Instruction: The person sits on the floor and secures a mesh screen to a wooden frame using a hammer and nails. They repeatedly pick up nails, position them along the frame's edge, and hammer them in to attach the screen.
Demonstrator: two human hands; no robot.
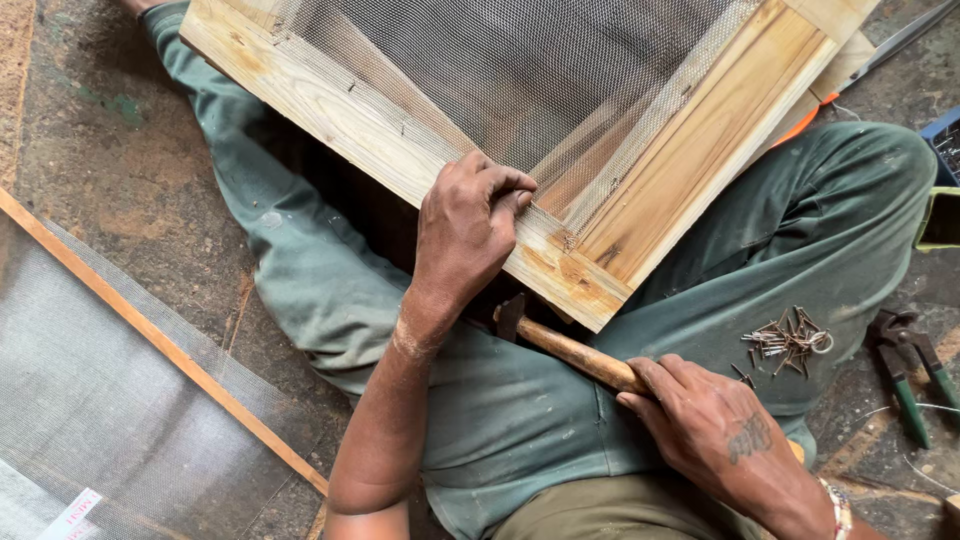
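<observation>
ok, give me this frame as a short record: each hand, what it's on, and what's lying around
left hand: fingers curled on the wire mesh at the wooden frame rail, near the corner
right hand: gripping the handle of the hammer, its head under the frame corner
frame: tilted across the lap, mesh pinned along its edge
nails: loose pile on the right thigh
pliers: green handles, on the floor at right
second mesh panel: on the floor at left

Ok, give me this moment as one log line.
left hand: pressing mesh on wooden frame | right hand: gripping hammer | nails: piled on thigh | pliers: on floor
</observation>
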